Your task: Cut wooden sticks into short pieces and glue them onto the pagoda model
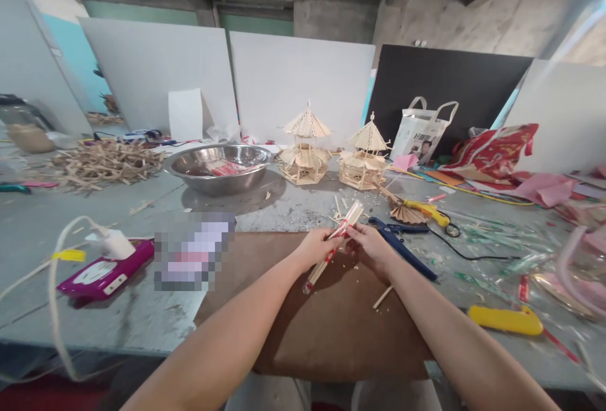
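Note:
A slim pack of pale wooden sticks (320,272), which look like chopsticks, is in clear plastic with red print. It slants over the brown board (341,329). My left hand (313,248) is closed around its middle. My right hand (372,244) pinches it close by on the right, some fingers hidden behind it. A short loose stick (382,297) lies below my right hand. Blue-handled pliers or cutters (407,250) lie just to the right. Beyond stand two small stick-built pavilions (305,152) with pointed roofs.
A metal basin (189,174) holds more red-printed packs. Left are a pile of wooden pieces (106,161), a purple power strip (106,272) with a white cord, and a blurred-out flat object (194,253). Right are a yellow glue gun (428,212), a yellow cutter (504,321) and plastic scraps.

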`<action>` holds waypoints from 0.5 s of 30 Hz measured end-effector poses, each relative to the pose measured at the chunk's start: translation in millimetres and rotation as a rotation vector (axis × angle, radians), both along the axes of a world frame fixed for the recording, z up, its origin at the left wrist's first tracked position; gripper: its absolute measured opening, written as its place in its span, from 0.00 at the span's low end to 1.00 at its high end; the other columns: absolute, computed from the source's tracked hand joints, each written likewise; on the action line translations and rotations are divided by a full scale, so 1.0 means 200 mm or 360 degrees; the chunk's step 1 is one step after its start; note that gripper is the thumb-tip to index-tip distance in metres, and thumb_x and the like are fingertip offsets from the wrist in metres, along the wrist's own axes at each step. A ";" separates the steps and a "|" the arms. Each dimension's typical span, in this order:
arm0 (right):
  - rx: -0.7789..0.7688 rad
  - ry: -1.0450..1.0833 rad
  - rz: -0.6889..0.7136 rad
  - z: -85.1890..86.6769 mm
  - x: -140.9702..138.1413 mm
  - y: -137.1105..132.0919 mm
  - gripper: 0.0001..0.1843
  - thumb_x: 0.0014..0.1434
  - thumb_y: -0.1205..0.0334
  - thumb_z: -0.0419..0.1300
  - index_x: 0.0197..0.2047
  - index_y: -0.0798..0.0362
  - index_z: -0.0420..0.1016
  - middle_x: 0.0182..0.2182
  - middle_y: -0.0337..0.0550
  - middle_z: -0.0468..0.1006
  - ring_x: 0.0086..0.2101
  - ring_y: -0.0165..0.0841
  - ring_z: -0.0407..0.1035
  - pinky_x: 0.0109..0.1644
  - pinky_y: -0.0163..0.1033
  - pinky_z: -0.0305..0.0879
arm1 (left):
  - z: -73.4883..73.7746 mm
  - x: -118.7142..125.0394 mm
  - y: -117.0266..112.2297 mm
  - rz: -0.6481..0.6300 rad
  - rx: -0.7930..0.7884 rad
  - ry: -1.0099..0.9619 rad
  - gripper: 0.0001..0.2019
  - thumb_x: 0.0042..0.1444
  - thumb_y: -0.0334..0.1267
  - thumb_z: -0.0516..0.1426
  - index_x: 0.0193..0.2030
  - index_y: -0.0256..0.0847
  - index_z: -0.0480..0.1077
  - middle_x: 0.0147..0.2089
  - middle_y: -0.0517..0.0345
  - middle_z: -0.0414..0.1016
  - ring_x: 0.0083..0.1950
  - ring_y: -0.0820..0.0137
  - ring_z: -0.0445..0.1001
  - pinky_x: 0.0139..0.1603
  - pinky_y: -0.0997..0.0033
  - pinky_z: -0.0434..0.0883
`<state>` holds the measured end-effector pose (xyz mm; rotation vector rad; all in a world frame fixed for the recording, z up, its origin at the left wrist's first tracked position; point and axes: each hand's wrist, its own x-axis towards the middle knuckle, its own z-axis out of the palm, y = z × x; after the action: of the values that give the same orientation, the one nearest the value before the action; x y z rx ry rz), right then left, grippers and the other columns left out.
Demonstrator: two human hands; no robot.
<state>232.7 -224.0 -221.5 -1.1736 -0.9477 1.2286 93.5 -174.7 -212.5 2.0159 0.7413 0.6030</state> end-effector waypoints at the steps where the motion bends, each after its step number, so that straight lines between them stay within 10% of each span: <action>1: 0.0000 0.0088 0.0013 -0.01 0.00 -0.01 0.14 0.41 0.53 0.60 0.27 0.54 0.65 0.16 0.32 0.69 0.14 0.23 0.60 0.17 0.29 0.53 | 0.00 0.00 -0.01 -0.0054 -0.0050 -0.0018 0.16 0.48 0.45 0.49 0.32 0.34 0.69 0.24 0.62 0.65 0.26 0.75 0.61 0.29 0.77 0.59; 15: 0.0109 0.0275 -0.0292 0.00 0.11 -0.03 0.14 0.38 0.56 0.63 0.25 0.56 0.66 0.17 0.36 0.73 0.16 0.25 0.64 0.21 0.31 0.63 | 0.03 0.00 -0.06 -0.0136 -0.0539 0.0138 0.19 0.45 0.52 0.52 0.33 0.36 0.64 0.18 0.63 0.65 0.17 0.79 0.59 0.17 0.80 0.55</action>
<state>255.1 -230.2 -220.6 -1.0574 -0.7312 1.1213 92.6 -185.7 -205.6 1.7569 0.7495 0.3173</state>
